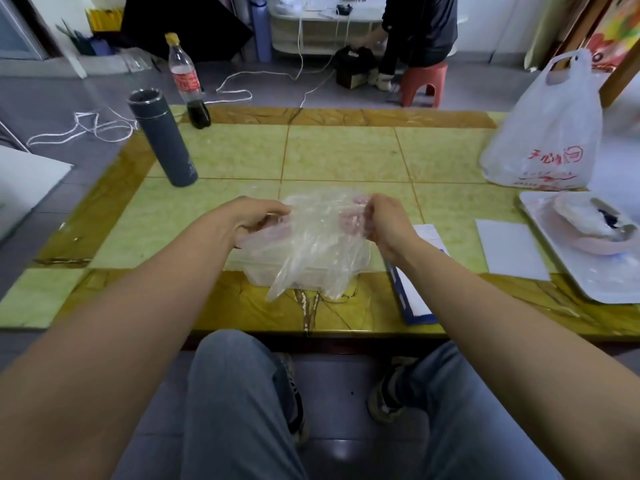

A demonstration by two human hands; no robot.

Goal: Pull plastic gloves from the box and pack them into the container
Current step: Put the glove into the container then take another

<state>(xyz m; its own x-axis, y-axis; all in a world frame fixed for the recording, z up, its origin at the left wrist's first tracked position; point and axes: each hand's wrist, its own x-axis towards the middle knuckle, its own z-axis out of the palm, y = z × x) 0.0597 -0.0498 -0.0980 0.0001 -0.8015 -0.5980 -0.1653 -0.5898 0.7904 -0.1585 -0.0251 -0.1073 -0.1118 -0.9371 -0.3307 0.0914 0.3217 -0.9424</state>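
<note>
Underneath everything lies the worktop (346, 150), a glossy slab of pale green marbled squares framed by an amber, veined border. At its far right slumps a white, thin-film carrier bag (543, 133) with loop handles and red printed characters too blurred to read. Nearer on the right sits a white rectangular tray (588, 289) carrying a pink, shallow bowl (599, 250); something crumpled and white with a dark blue patch lies in the bowl.

At the near middle stands the container (256, 277), a clear, low rectangular tub. What is inside it cannot be made out through the film above. Over it hangs a plastic glove (311, 244), transparent, crinkled and limp, its lower end draping past the tub's near wall. The left hand (256, 220) pinches the glove's left edge with curled fingers, and the right hand (384, 223) grips its right edge the same way, so the film is stretched between them.

Just right of the tub lies the box (414, 296), flat, white-topped with blue sides, partly under the right forearm. A plain white sheet of paper (509, 249) lies between it and the tray. At the far left stand a matt grey cylindrical flask (162, 140) and a clear bottle (188, 81) with a yellow cap, a red label and dark liquid low down.
</note>
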